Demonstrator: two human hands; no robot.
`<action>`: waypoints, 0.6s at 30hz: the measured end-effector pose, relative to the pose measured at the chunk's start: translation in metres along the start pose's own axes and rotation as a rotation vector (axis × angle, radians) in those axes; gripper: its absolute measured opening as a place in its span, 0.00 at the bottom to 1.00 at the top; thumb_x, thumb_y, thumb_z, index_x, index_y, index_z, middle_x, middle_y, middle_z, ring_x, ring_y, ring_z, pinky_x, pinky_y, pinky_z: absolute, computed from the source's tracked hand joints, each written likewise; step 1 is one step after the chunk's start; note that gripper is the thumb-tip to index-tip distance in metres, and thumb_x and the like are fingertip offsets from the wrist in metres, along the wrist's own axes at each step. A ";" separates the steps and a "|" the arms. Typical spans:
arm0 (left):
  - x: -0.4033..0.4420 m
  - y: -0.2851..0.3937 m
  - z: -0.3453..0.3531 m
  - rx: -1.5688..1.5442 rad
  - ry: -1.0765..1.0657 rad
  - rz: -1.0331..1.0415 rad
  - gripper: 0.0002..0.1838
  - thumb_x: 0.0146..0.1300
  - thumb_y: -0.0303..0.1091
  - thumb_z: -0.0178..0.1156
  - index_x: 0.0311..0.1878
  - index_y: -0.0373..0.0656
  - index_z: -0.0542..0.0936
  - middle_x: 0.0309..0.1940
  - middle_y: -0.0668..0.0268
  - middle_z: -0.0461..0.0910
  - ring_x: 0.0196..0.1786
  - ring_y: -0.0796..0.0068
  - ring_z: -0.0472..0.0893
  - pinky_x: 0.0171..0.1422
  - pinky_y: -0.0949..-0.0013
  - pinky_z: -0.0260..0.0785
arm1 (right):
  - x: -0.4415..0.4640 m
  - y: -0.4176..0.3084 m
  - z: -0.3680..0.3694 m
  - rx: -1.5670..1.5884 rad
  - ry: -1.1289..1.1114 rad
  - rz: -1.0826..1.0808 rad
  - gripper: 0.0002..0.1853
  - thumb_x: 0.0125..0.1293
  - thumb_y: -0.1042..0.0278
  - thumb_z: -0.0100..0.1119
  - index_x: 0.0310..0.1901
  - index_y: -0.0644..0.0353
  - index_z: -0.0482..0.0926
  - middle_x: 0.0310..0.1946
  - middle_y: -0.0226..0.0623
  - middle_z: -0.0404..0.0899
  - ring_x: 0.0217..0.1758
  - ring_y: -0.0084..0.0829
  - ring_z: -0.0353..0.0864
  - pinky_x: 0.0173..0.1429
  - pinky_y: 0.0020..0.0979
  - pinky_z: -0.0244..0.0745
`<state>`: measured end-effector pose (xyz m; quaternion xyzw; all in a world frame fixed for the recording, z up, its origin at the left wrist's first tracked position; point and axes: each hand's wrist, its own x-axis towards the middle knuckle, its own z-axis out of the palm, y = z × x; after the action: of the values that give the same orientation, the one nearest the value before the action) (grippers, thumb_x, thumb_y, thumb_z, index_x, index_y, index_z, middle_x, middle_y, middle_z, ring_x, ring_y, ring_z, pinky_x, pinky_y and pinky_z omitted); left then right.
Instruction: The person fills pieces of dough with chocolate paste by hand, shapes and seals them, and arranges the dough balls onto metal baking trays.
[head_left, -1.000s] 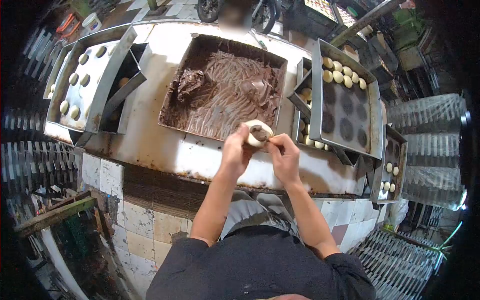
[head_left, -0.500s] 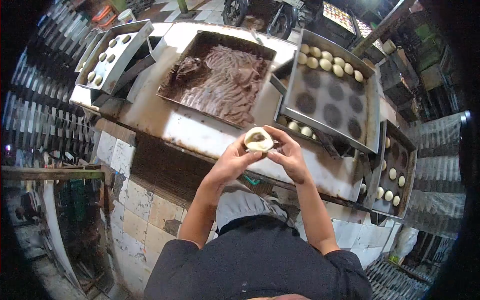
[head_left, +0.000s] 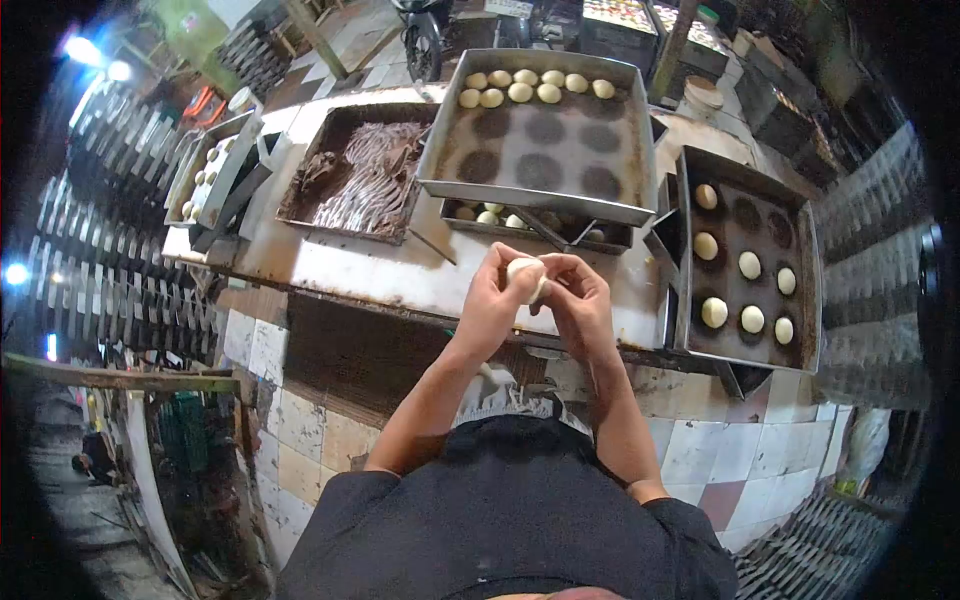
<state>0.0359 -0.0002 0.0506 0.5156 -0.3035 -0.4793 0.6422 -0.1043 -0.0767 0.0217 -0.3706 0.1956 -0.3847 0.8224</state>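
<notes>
A pale piece of dough (head_left: pixel 524 276) is held between my two hands above the front edge of the table. My left hand (head_left: pixel 492 298) wraps round its left side, fingers closed on it. On the right side, my right hand (head_left: pixel 582 300) pinches the dough's edge with bent fingers. No dark filling shows on the dough from this angle. Just beyond my hands stands a raised metal tray (head_left: pixel 540 172) with several dough balls in its far rows. A pan of brown paste (head_left: pixel 372 178) lies to the left, with a thin stick at its near right corner.
At the right, another tray (head_left: pixel 755 290) holds several spaced dough balls. Below the raised tray, a lower tray (head_left: pixel 470 213) holds more. A tray of dough balls (head_left: pixel 207 180) stands at the far left of the white table (head_left: pixel 340 262). A motorcycle (head_left: pixel 424 45) is behind.
The view has swung right. The dough, earlier open with brown filling showing, is now gathered between my hands, and its filling is out of sight. My fingers have closed in round it.
</notes>
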 end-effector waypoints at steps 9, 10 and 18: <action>0.006 0.016 -0.018 0.294 0.088 0.128 0.16 0.81 0.40 0.58 0.54 0.36 0.86 0.35 0.66 0.85 0.40 0.81 0.84 0.43 0.71 0.78 | -0.002 -0.015 0.033 -0.439 -0.017 -0.198 0.09 0.69 0.83 0.68 0.49 0.69 0.85 0.47 0.37 0.85 0.43 0.25 0.88 0.45 0.26 0.86; 0.005 0.024 -0.023 0.216 0.077 0.052 0.18 0.83 0.40 0.56 0.53 0.35 0.87 0.28 0.71 0.83 0.35 0.86 0.82 0.38 0.74 0.75 | 0.002 -0.011 0.038 -0.469 -0.049 -0.209 0.09 0.69 0.84 0.68 0.50 0.69 0.85 0.46 0.37 0.85 0.40 0.24 0.87 0.43 0.26 0.85; 0.010 0.036 -0.121 0.668 -0.089 0.421 0.19 0.82 0.36 0.56 0.66 0.34 0.80 0.41 0.64 0.88 0.44 0.76 0.85 0.49 0.70 0.79 | 0.053 0.045 0.094 -0.468 0.032 -0.034 0.08 0.70 0.80 0.69 0.48 0.69 0.85 0.36 0.36 0.86 0.36 0.22 0.87 0.39 0.25 0.83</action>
<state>0.1572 0.0352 0.0497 0.6015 -0.5691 -0.2339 0.5096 0.0082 -0.0556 0.0463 -0.5482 0.2860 -0.3486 0.7044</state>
